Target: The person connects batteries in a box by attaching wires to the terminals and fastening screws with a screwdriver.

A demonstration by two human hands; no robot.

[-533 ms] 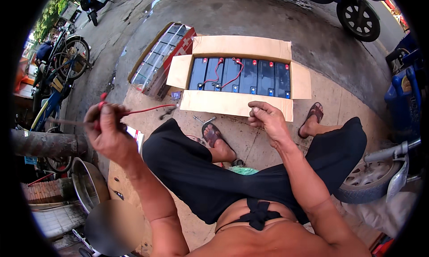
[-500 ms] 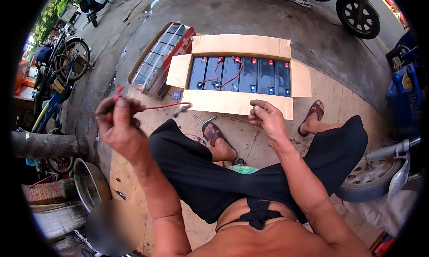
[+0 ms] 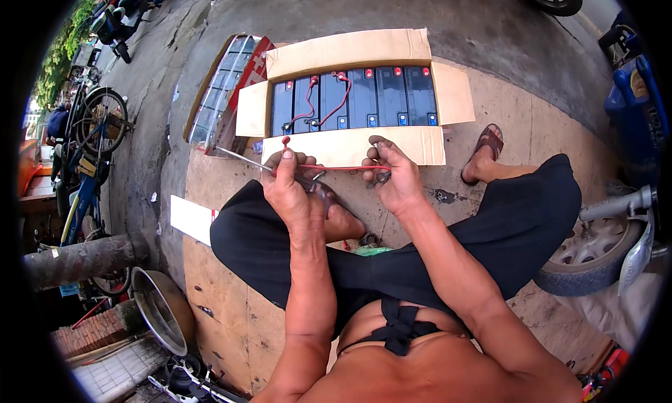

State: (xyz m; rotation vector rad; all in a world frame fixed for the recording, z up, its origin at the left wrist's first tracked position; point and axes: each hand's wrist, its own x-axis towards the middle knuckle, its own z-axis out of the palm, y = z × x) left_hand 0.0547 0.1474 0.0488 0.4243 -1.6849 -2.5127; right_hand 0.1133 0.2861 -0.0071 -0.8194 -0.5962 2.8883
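Observation:
A short red wire (image 3: 343,168) is stretched between my two hands, in front of an open cardboard box. My left hand (image 3: 288,189) is closed on one end, with a red-capped tip standing up above the thumb. A thin metal shaft (image 3: 241,158), like a screwdriver's, also sticks out leftward from that hand; its handle is hidden. My right hand (image 3: 395,175) pinches the wire's other end. In the cardboard box (image 3: 350,51) sits a row of several dark batteries (image 3: 390,95) with red and blue terminals. Two red wires (image 3: 348,98) join some of their terminals.
Left of the open box stands a second box (image 3: 245,84) of batteries. A white card (image 3: 192,219) lies by my left knee. To the left are a metal basin (image 3: 164,308) and bicycles (image 3: 105,123); a wheel (image 3: 595,256) is by my right knee.
My left hand has moved right with the wire and metal shaft. My right hand has shifted left and taken the wire's free end. The view has shifted, and a blurred round patch at lower left is gone.

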